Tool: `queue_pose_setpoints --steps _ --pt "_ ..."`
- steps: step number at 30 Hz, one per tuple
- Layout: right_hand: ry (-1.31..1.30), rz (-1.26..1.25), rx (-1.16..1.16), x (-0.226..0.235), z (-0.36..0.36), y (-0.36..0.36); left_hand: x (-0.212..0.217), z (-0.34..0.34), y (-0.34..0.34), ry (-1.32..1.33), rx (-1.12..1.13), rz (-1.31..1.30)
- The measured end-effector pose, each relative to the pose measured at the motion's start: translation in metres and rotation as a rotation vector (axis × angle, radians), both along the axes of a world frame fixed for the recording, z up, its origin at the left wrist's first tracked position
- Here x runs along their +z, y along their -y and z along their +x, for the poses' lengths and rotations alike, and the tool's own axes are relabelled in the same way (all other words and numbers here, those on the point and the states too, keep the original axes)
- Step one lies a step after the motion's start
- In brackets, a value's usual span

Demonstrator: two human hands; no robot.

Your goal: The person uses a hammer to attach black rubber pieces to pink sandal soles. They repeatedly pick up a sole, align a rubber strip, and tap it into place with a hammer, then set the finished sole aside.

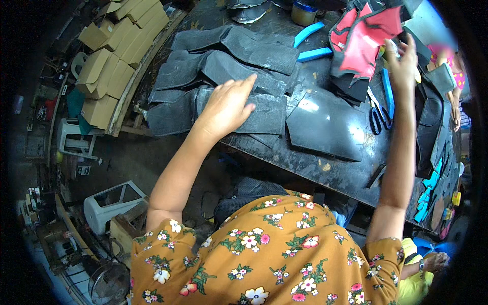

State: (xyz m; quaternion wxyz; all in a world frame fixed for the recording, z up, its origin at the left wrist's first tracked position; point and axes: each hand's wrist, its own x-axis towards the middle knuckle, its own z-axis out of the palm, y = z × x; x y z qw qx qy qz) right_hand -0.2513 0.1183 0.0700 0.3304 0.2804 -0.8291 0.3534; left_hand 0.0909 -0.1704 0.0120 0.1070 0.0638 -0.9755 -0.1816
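My left hand (227,108) lies on the stacks of black folded sheet pieces (254,109), its index finger stretched out and thumb apart, gripping nothing. These dark, leather-like pieces sit in several overlapping rows on the table. At the right, my right hand (403,66) is raised with fingers spread, beside a red and black fabric piece (367,38). Something pale and yellow shows partly behind that hand; its kind is hidden. Between my arms lies a flat shiny black panel (328,127). Scissors with dark blue handles (379,118) lie left of my right forearm.
Blue strips (315,54) and a jar (303,13) are on the black table (310,172). Cardboard boxes (104,76) stand at left, near white plastic stools (113,203). A black bag-like piece (430,122) and turquoise strips (429,193) lie at right. Other people are at the right edge.
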Motion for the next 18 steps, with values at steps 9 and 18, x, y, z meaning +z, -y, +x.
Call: queue_pose_setpoints --steps 9,18 --pt "0.909 0.095 1.141 -0.088 0.193 0.133 0.037 0.015 0.036 0.12 -0.357 0.576" --pt "0.2 0.503 0.981 -0.114 0.222 0.116 0.169 0.272 0.23 -0.962 -0.107 1.148"
